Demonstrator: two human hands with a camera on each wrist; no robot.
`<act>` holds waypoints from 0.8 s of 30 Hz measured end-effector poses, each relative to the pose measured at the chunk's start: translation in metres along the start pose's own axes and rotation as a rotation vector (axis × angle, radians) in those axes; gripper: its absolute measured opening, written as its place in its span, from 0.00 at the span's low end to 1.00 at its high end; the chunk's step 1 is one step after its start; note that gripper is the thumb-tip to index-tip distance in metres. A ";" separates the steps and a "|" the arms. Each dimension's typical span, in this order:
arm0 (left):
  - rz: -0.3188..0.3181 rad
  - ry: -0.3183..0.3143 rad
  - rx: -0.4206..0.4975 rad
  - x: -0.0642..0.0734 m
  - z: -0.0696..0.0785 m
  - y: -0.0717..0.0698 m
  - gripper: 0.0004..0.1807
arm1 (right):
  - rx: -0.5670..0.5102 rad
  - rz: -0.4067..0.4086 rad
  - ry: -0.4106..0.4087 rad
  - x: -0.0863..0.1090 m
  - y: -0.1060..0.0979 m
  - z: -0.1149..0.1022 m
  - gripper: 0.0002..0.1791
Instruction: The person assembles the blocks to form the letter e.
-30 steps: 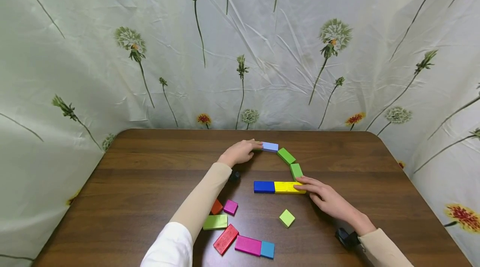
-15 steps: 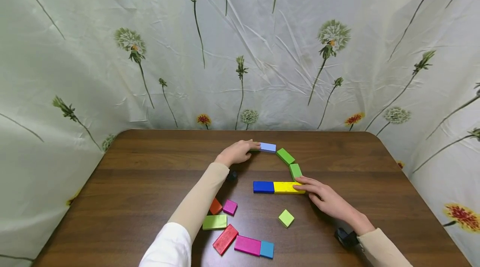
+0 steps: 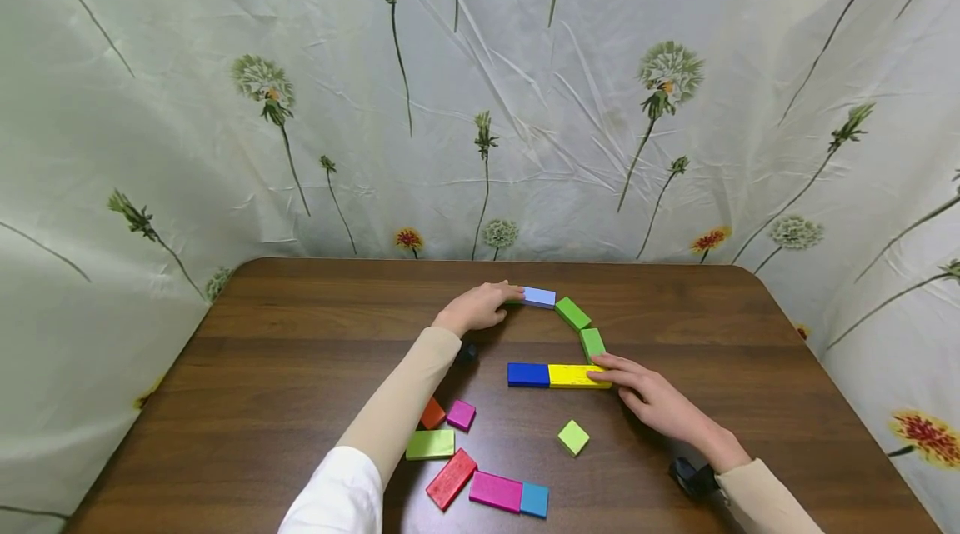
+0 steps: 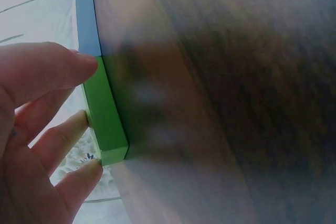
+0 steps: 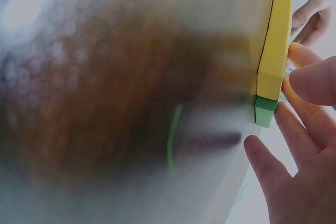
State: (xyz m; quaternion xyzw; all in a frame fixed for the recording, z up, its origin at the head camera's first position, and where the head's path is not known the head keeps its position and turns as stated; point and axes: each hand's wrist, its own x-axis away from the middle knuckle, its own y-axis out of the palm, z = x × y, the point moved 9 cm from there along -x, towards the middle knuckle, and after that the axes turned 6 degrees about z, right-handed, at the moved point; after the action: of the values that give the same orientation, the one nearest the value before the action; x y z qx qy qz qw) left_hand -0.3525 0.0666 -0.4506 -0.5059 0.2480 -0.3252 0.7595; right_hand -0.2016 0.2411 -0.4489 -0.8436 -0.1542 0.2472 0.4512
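My left hand is at the table's far side. In the left wrist view, its thumb lies across the near side of a long green block, with the other fingers along the far side, pinching it. That block meets a light blue block, followed by a green block and another green block in a curve. My right hand has its fingers extended, fingertips touching the yellow block and the curve's lower end. A dark blue block adjoins the yellow one.
On the wooden table nearer me lie a lime cube, a small magenta block, an orange-red block, a lime block, a red block, a magenta block and a blue block. A flowered curtain hangs behind.
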 end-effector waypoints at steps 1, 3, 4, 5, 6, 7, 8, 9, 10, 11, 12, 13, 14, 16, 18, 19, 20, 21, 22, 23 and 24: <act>-0.004 -0.004 -0.006 0.001 0.000 0.001 0.25 | 0.000 -0.002 0.000 0.000 0.000 0.000 0.27; -0.010 -0.009 -0.018 0.001 -0.001 0.002 0.25 | 0.000 -0.001 -0.001 0.000 0.000 -0.001 0.27; -0.011 -0.008 -0.023 0.002 -0.001 0.002 0.25 | -0.001 0.002 -0.001 0.000 0.000 -0.001 0.27; -0.011 -0.008 -0.029 0.002 -0.001 0.002 0.25 | -0.002 0.005 -0.003 0.000 -0.001 -0.001 0.27; -0.010 -0.009 -0.029 0.002 -0.001 0.002 0.25 | 0.000 0.010 -0.007 0.000 -0.001 -0.001 0.27; -0.008 -0.010 -0.029 0.003 -0.001 0.002 0.25 | 0.000 0.015 -0.012 0.001 -0.001 -0.002 0.27; -0.007 -0.011 -0.031 0.003 0.000 0.001 0.25 | 0.000 0.020 -0.015 0.001 -0.002 -0.002 0.27; -0.006 -0.012 -0.034 0.003 0.000 0.001 0.25 | 0.000 0.024 -0.019 0.001 -0.002 -0.002 0.27; -0.005 -0.015 -0.037 0.003 0.000 0.001 0.25 | -0.001 0.026 -0.020 0.001 -0.002 -0.002 0.27; -0.006 -0.017 -0.043 0.003 0.000 0.001 0.25 | -0.001 0.027 -0.022 0.001 -0.002 -0.002 0.27; -0.007 -0.019 -0.049 0.003 0.000 0.001 0.25 | -0.001 0.027 -0.023 0.001 -0.002 -0.002 0.27; -0.008 -0.019 -0.057 0.003 0.000 0.001 0.25 | 0.001 0.027 -0.022 0.001 -0.001 -0.002 0.27; -0.010 -0.022 -0.065 0.003 0.000 0.001 0.25 | 0.001 0.025 -0.020 0.001 -0.001 -0.001 0.27; -0.011 -0.027 -0.078 0.003 0.000 0.001 0.25 | 0.002 0.023 -0.015 0.001 -0.001 -0.001 0.27; -0.011 -0.031 -0.085 0.003 0.000 0.000 0.25 | 0.002 0.021 -0.011 0.001 -0.001 -0.001 0.27; -0.011 -0.032 -0.084 0.003 0.000 0.000 0.25 | 0.003 0.020 -0.011 0.001 -0.001 -0.001 0.27; -0.011 -0.032 -0.079 0.003 0.000 0.000 0.25 | 0.000 0.019 -0.011 0.001 -0.001 -0.001 0.27; -0.009 -0.032 -0.071 0.004 0.000 -0.001 0.25 | 0.000 0.017 -0.012 0.001 -0.001 -0.001 0.27; -0.004 -0.033 -0.066 0.004 -0.001 -0.001 0.25 | -0.001 0.015 -0.012 0.001 -0.001 -0.001 0.27; 0.003 -0.032 -0.058 0.005 -0.001 -0.003 0.25 | -0.001 0.012 -0.012 0.001 0.000 -0.001 0.27; 0.011 -0.033 -0.047 0.006 -0.002 -0.004 0.25 | 0.000 0.010 -0.011 0.001 0.000 -0.001 0.27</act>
State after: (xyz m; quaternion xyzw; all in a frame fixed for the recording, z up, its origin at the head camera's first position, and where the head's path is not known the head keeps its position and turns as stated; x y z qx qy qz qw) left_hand -0.3511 0.0594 -0.4478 -0.5274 0.2457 -0.3068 0.7533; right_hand -0.2002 0.2411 -0.4485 -0.8431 -0.1523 0.2540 0.4489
